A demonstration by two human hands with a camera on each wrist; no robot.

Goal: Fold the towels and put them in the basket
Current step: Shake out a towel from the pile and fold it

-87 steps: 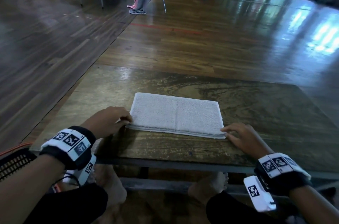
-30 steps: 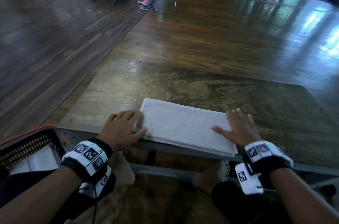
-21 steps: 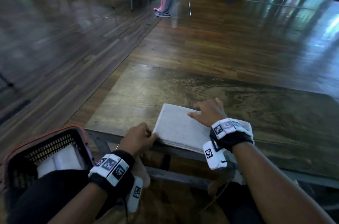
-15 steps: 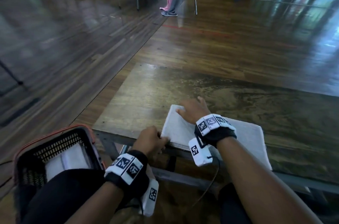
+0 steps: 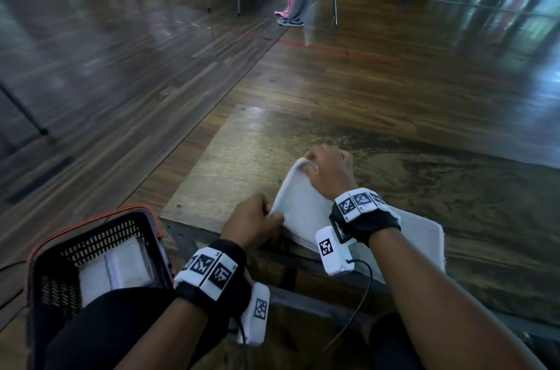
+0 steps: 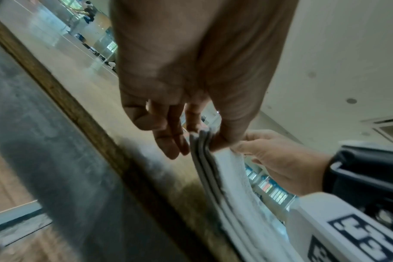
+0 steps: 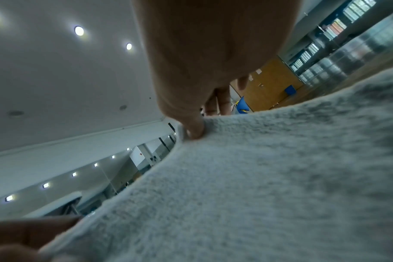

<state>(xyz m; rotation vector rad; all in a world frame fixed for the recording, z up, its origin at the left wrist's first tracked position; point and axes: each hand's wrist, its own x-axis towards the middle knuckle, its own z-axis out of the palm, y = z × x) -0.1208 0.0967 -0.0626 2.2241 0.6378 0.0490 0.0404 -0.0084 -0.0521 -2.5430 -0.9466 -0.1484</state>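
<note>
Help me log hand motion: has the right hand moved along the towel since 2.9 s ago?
Yes. The right hand crossed from the towel's right end to its left end, near the left hand.

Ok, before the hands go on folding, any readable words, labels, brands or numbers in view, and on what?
No readable text in any view.
Wrist bands: black-and-white square marker patterns only, no letters or digits.
White camera housing: another marker pattern, no words.
Towel and basket: no label or brand visible.
Shelved items in the right wrist view: too small and blurred to read.
</note>
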